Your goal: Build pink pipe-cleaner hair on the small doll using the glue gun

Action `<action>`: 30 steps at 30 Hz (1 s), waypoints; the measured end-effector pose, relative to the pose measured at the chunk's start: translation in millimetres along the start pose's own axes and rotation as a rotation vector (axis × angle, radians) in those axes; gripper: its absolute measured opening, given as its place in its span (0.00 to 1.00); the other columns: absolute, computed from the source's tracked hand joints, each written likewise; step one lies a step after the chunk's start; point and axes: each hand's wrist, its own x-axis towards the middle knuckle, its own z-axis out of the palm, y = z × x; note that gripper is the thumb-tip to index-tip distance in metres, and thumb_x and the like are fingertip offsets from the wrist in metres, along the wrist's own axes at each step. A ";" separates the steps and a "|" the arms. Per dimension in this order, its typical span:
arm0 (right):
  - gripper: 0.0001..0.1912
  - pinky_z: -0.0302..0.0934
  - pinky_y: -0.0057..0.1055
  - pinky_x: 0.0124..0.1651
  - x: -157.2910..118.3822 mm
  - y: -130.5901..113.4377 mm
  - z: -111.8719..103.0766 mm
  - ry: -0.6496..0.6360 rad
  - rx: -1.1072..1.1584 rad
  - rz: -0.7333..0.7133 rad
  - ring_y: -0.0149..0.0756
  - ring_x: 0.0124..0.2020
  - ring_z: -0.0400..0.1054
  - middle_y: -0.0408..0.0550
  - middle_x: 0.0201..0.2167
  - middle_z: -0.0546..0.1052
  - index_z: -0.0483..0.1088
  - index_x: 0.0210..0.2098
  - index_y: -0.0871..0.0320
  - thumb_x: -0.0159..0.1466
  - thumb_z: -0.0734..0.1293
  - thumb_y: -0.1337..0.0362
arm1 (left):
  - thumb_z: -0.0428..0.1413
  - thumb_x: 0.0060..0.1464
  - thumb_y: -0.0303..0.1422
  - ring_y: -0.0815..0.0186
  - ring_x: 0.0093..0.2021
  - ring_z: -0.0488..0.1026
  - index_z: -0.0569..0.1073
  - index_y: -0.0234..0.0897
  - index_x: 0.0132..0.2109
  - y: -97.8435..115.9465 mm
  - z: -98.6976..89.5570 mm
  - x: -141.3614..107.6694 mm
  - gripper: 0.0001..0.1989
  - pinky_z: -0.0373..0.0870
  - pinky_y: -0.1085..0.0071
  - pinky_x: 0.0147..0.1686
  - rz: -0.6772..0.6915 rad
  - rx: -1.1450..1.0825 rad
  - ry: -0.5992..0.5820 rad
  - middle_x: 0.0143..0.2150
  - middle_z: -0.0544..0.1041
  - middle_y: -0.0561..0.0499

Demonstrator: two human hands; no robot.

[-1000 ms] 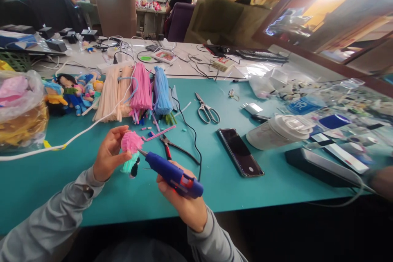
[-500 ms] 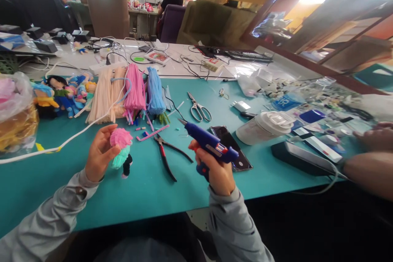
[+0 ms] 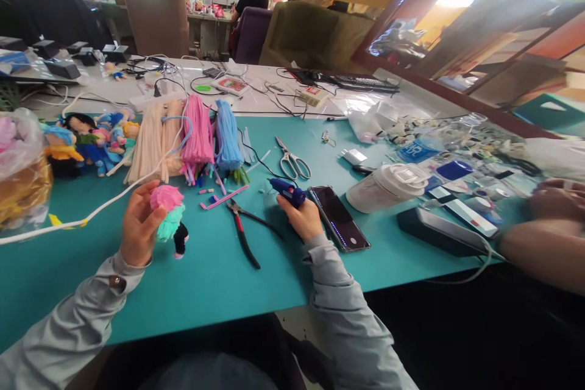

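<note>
My left hand (image 3: pixel 141 224) is closed on a small pipe-cleaner doll (image 3: pixel 170 225) with a pink top, a mint-green middle and a black leg with a pink tip. In my right hand (image 3: pixel 302 217) is a blue hot glue gun (image 3: pixel 289 192), held low over the mat, its nozzle pointing left; my fingers hide most of its handle. Between the two hands lie red-and-black pliers (image 3: pixel 245 234). Scissors (image 3: pixel 292 161) rest just beyond the glue gun, and a phone (image 3: pixel 339 217) lies right of my right hand.
Bundles of peach (image 3: pixel 153 140), pink (image 3: pixel 197 134) and blue pipe cleaners (image 3: pixel 228 137) stand behind the doll, with finished dolls (image 3: pixel 95 140) to their left. A white lidded cup (image 3: pixel 388 187) and a black case (image 3: pixel 441 237) are at right. Another person's arm (image 3: pixel 543 244) rests at the far right.
My right hand has lowered the glue gun toward the mat and moved slightly left, uncovering the phone. My left hand keeps the doll, shifted slightly left in view.
</note>
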 end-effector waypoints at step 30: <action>0.09 0.63 0.32 0.39 -13.9 -102.2 90.7 -0.431 -0.708 -0.434 0.44 0.42 0.74 0.57 0.38 0.79 0.78 0.35 0.62 0.64 0.64 0.67 | 0.68 0.41 0.37 0.66 0.30 0.76 0.73 0.38 0.47 4.1 3.7 -3.3 0.25 0.72 0.73 0.26 -0.173 -0.043 -0.115 0.36 0.79 0.48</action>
